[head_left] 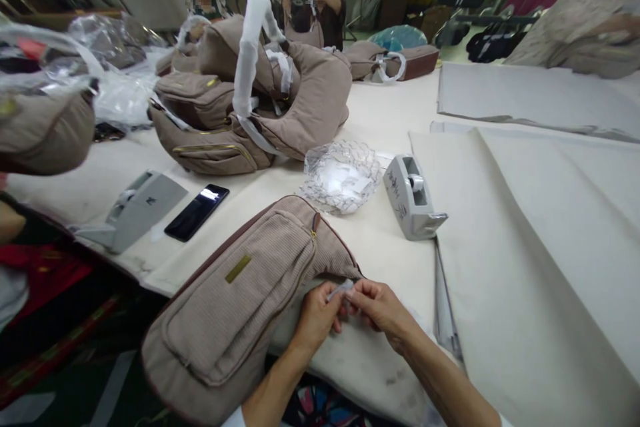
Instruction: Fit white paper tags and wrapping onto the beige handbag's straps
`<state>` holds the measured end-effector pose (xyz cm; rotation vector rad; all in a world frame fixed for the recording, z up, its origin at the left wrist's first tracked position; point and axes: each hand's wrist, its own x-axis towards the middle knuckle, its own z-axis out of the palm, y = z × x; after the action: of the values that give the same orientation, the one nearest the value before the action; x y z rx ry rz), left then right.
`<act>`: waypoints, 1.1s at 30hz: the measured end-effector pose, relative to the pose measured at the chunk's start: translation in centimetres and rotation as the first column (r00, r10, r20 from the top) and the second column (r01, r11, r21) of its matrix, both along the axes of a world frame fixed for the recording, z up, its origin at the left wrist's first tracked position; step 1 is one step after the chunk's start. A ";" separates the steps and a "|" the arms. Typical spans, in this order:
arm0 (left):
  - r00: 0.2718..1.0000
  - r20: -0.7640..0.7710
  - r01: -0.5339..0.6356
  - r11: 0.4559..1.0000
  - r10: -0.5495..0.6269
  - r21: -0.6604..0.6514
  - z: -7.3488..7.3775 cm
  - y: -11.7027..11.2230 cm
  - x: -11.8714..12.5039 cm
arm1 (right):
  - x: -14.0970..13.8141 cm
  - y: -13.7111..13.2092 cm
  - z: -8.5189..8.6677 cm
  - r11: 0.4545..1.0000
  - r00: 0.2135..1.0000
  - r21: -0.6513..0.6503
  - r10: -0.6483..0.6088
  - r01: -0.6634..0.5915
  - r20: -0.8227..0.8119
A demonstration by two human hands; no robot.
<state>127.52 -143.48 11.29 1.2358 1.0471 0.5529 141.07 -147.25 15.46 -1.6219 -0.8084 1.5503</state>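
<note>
A taupe corduroy bag (240,287) with a small gold plate and brown piping lies slanted on the table in front of me. My left hand (320,313) is closed, thumb and fingers pinching a whitish, translucent piece of wrap (341,289). From the other side my right hand (377,307) pinches the same wrap, its fingertips almost meeting the left ones. Both hands are just beside the narrow tapered end of the bag. Whatever lies inside the wrap is hidden by my fingers.
Two grey tape dispensers (413,197) (145,203) and a black phone (197,212) lie beyond the bag. Crumpled clear plastic (343,177) sits near a pile of taupe bags (310,97). Large pale sheets (540,233) cover the right side. Several people are around the table.
</note>
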 end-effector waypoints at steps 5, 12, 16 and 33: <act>1.000 0.009 -0.001 1.000 0.001 -0.012 -0.3 0.1 0.0 | 0.0 0.3 -0.9 1.000 0.999 -0.012 -0.015 0.016 0.033; 1.000 0.021 -0.002 0.999 0.003 -0.032 -0.4 0.1 -0.1 | -0.2 0.5 -1.7 0.998 0.991 -0.027 -0.053 0.057 0.119; 0.998 0.062 0.014 0.996 -0.009 -0.084 -0.1 0.4 -0.3 | 0.0 0.5 -2.0 0.998 0.984 -0.012 -0.053 0.055 0.173; 0.943 0.252 -0.013 0.784 0.215 -0.620 2.1 -0.9 0.3 | -1.1 -0.3 -2.6 0.982 0.960 0.156 -0.141 0.106 0.240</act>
<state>127.82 -144.41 13.43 0.4849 0.9283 0.4298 139.99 -147.58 12.89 -1.7487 -0.9098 1.1884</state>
